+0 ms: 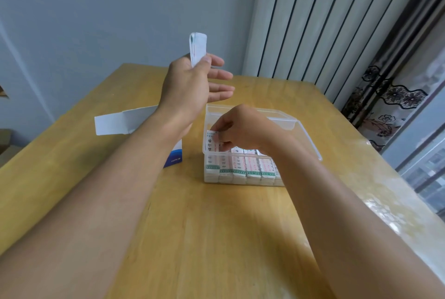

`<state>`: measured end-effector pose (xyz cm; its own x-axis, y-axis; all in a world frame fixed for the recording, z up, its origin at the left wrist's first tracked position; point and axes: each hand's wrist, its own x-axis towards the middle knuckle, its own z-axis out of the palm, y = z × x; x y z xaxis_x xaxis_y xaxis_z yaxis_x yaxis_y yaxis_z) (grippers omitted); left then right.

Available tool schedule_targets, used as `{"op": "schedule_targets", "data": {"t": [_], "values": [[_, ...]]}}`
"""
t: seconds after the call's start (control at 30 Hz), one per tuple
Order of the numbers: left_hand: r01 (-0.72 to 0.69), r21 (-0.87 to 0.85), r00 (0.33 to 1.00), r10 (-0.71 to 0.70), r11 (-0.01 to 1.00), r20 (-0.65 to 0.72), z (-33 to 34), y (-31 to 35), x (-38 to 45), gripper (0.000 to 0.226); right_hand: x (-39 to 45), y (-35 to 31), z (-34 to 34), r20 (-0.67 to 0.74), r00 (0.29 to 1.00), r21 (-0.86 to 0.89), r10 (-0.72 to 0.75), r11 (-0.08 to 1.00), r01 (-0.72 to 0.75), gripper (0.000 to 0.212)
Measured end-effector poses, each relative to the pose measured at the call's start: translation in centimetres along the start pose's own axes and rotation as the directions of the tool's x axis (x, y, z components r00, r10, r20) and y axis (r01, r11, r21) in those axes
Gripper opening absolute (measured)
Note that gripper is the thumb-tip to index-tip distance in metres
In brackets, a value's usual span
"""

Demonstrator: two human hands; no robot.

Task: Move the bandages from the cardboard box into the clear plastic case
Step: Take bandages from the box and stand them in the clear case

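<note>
White bandages pinched in left hand fingers; right hand fingers pinch one into clear case.

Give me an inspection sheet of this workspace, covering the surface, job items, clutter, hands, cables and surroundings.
Surface: wooden table, glossy along its right side.
Job's things: clear plastic case, lid open, rows of bandages standing inside; cardboard box, flap open, left of the case.
Clutter: nothing seen.
Hands: left hand raised, pinching a stack of bandages; right hand in the case, pinching one bandage at its left end.
Cables: nothing seen.
Surroundings: grey wall, striped panel, patterned curtain, window.
</note>
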<state>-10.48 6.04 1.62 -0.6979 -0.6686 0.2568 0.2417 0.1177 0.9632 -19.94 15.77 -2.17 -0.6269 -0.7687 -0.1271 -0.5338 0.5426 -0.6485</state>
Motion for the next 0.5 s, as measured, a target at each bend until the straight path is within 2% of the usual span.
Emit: {"op": "schedule_targets", "data": {"t": [0.13,0.37,0.5], "values": [[0.009,0.006,1.0,-0.009,1.0,0.009,0.05,0.05,-0.07,0.031,0.0,-0.26,0.06,-0.028,0.999,-0.074,-0.036,0.997,0.034,0.014],[0.02,0.025,1.0,-0.021,0.999,0.014,-0.02,-0.06,-0.09,0.031,0.13,0.14,0.0,0.043,0.999,0.037,-0.002,0.999,0.0,0.021],[0.023,0.032,1.0,-0.024,0.999,0.02,0.0,-0.09,-0.08,0.031,-0.03,-0.12,0.19,0.032,0.999,0.01,0.026,1.0,-0.027,0.023]]}}
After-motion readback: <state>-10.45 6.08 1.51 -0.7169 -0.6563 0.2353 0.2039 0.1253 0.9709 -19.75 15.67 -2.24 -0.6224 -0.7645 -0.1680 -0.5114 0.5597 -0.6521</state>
